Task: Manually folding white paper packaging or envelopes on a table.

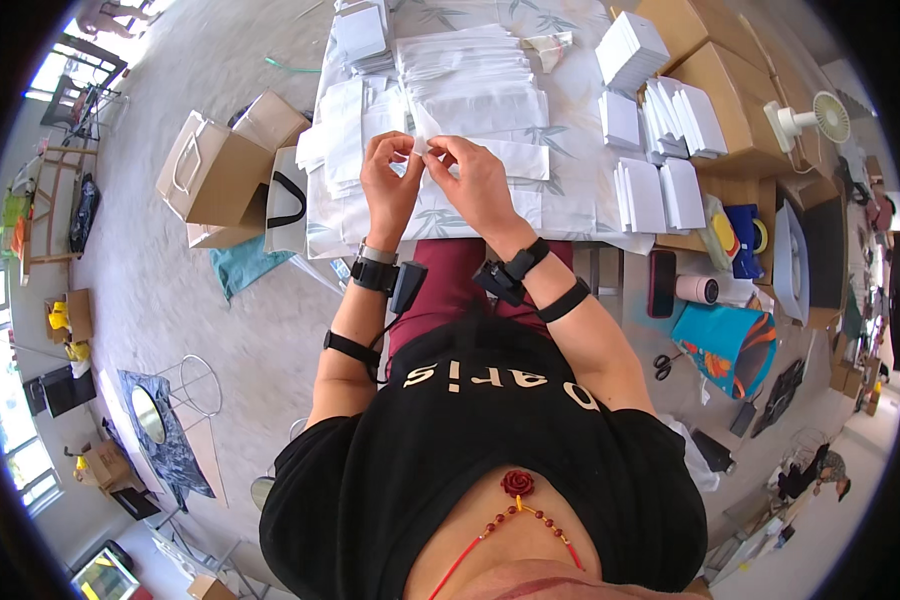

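Observation:
My left hand (pixel 390 178) and my right hand (pixel 473 182) meet over the near part of the table, fingertips pinched together. Between them they grip a white paper piece (pixel 423 125) that narrows to a point away from me. Behind it lies a wide pile of overlapping white paper strips (pixel 470 75). One long strip (pixel 523 160) lies flat to the right of my right hand. More white sheets (pixel 342 130) are heaped left of my left hand. The table wears a pale leaf-patterned cover (pixel 575 200).
Blocks of white folded packets (pixel 632 48) stand along the table's right side, beside cardboard boxes (pixel 735 95) and a small fan (pixel 815 118). A phone (pixel 661 284) and a pink bottle (pixel 697 289) lie at my right. Cardboard bags (pixel 215 170) stand on the floor left of the table.

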The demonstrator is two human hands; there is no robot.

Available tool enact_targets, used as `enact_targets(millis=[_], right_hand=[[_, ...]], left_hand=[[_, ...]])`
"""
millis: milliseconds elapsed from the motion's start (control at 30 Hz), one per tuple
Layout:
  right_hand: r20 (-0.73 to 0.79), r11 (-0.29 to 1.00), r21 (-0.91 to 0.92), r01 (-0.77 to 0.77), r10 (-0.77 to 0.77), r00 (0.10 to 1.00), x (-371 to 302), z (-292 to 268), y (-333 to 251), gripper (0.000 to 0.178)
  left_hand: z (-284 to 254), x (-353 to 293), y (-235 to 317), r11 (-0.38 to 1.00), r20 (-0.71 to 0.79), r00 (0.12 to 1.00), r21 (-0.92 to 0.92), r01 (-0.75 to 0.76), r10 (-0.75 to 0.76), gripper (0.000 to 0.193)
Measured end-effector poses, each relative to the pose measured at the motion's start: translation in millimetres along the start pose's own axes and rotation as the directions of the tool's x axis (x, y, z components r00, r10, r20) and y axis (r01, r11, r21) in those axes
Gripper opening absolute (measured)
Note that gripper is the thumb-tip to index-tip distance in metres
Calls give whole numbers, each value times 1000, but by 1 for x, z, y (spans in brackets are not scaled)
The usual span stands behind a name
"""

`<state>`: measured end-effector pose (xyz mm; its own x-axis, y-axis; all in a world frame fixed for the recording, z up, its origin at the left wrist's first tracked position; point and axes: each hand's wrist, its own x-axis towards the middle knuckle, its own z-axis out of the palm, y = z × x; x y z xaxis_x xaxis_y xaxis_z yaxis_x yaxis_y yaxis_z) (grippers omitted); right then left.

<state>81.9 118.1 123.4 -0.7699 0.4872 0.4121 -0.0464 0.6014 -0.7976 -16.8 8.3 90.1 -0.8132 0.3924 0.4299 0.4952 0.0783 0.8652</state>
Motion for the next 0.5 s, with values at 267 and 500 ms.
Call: enact_targets(millis=[267, 500], right_hand=[[64, 998, 65, 15, -19, 998, 11, 4, -26, 23], [23, 998, 46, -49, 48, 999, 0, 2, -6, 18]], left_hand=[[-26, 15, 30, 965, -53, 984, 213, -153, 168, 14], [-11, 8, 29, 965, 16, 985, 200, -169, 170, 13]])
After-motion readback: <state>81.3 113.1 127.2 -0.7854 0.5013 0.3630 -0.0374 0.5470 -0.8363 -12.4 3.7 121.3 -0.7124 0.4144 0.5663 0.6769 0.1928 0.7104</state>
